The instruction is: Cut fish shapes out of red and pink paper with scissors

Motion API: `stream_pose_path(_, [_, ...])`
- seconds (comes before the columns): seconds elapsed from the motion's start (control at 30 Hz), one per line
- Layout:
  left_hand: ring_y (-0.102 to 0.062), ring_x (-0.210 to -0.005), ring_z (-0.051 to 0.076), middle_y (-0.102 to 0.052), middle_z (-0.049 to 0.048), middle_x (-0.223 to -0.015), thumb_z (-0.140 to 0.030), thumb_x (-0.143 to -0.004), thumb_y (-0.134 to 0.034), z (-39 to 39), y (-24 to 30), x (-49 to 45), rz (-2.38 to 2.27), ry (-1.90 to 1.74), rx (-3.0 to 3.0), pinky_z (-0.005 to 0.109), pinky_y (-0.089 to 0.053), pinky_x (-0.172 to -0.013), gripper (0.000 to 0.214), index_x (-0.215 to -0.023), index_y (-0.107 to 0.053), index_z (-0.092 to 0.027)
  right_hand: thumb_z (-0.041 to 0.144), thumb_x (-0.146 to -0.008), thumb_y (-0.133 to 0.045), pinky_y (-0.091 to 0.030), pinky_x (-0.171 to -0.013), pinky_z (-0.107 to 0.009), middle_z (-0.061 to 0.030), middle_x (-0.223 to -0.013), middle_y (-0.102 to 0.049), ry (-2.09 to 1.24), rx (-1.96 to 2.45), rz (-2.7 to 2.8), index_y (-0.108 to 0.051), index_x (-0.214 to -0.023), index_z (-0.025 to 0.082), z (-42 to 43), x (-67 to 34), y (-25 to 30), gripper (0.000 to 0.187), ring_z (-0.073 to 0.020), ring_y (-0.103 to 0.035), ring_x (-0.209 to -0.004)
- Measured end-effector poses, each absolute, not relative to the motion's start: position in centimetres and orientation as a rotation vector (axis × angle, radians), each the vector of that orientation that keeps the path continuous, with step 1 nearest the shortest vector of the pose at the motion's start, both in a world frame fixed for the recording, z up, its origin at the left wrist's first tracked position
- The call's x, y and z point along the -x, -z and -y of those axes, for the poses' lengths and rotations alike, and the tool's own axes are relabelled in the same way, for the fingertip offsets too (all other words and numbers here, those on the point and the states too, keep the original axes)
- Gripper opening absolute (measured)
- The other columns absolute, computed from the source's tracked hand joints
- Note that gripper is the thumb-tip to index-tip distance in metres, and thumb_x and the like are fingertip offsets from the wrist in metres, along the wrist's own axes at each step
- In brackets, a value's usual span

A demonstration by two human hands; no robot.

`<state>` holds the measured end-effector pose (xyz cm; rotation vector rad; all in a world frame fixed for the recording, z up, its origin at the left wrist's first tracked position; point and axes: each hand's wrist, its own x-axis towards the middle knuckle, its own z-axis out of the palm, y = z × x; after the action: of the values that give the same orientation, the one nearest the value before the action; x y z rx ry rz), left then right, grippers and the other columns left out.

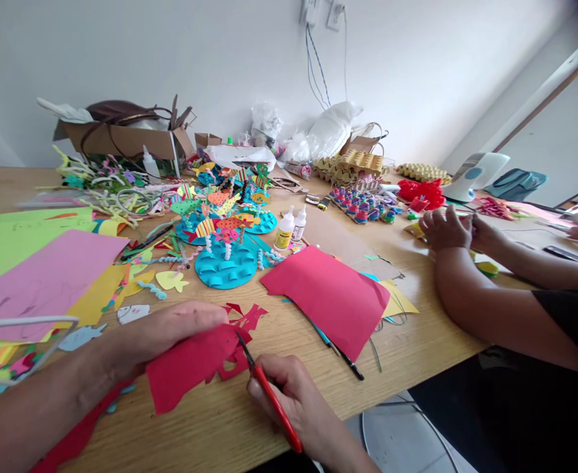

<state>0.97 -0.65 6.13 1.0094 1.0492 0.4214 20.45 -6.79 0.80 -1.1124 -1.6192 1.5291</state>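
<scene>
My left hand grips a sheet of red paper by its upper edge, fingers mostly hidden behind it. Red-handled scissors are in my right hand, their dark blades at the right edge of that paper. Around the blades lie jagged red paper scraps. Just past my left hand rest a yellow paper fish, a white fish cut-out and a blue one. A larger red sheet lies to the right, over a thin brush.
Turquoise bases with paper fish stand mid-table beside glue bottles. Green sheets and pink paper cover the left. A co-worker's hands work at the right. Egg cartons and a cardboard box sit behind.
</scene>
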Motion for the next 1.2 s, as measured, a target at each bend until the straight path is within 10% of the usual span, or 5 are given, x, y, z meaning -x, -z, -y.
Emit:
stream_pose_path(0.23, [-0.058,-0.058,0.015,-0.069,0.0017,-0.071,-0.035,-0.07,-0.069,2.7,-4.1,-1.4,-0.813,-0.855,-0.7,0.024,-0.047,-0.053,0.019,-0.083,-0.069,-0.021,0.069,-0.073,-0.045,-0.022,-0.034,-0.017,0.0062,-0.044,-0.036,-1.626,1.087,1.271,-0.041,-0.057,0.018,6.4,-19.2,-0.3,0.053,-0.0053,-0.03,-0.036])
stream_pose_path(1.2, [-0.038,-0.054,0.012,-0.042,-0.0051,-0.051,-0.039,-0.069,-0.063,3.4,-3.6,-5.6,-1.152,-1.127,-0.873,0.024,-0.039,-0.054,0.034,-0.048,-0.044,-0.02,0.064,-0.078,-0.046,-0.027,-0.035,-0.014,0.0069,-0.05,-0.035,-1.561,0.941,1.248,-0.044,-0.065,0.016,6.2,-17.3,0.0,0.049,-0.0039,-0.033,-0.037])
